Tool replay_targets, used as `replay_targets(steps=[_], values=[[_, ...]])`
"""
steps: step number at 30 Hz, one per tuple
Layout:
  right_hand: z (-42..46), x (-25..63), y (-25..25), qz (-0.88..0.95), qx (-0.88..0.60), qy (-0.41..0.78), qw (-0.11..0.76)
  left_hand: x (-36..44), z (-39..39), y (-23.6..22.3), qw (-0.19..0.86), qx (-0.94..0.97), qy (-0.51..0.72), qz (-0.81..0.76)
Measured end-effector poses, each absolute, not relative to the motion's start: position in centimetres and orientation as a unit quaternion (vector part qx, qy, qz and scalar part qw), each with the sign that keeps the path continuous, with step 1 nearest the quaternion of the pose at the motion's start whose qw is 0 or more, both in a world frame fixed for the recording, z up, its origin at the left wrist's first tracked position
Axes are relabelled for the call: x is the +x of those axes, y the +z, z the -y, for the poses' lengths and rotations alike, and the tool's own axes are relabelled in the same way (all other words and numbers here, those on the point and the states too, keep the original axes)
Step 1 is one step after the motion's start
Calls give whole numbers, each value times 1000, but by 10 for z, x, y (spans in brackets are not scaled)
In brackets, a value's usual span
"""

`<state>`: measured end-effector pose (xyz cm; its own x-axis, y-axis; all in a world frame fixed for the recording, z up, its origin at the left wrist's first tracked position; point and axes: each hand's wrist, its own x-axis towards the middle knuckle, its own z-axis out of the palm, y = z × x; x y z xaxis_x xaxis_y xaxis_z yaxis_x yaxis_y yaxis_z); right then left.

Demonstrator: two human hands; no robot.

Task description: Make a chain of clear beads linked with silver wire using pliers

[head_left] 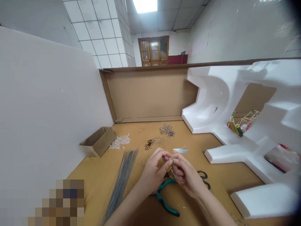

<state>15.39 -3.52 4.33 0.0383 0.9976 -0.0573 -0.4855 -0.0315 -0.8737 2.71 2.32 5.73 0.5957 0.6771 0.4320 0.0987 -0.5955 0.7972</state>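
Observation:
My left hand and my right hand meet over the table, fingertips pinched together. Between them is a small clear bead piece, too small to make out fully. A thin wire runs down from it along my right palm. Beneath my hands lie teal-handled pliers, partly covered by my left wrist. Black scissor handles show just right of my right hand. Ahead are black wire loops and a pile of clear beaded pieces.
Left on the table lie a bundle of long grey wires, loose clear beads and an open cardboard box. Short wires lie beyond my right hand. White foam packing lines the right side; a cardboard wall stands behind.

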Motion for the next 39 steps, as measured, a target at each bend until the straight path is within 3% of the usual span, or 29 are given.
replay_targets(steps=[7, 13, 29, 39], values=[[36, 153, 43, 350, -371, 604, 613, 27, -25, 59, 467, 774, 357, -234], [37, 153, 48, 340, -390, 599, 611, 25, -29, 53, 411, 751, 461, -234], [36, 152, 37, 374, -387, 558, 632, 31, -32, 52, 736, 521, 370, -224], [37, 152, 37, 381, -391, 555, 628, 34, -32, 51, 754, 501, 373, -203]])
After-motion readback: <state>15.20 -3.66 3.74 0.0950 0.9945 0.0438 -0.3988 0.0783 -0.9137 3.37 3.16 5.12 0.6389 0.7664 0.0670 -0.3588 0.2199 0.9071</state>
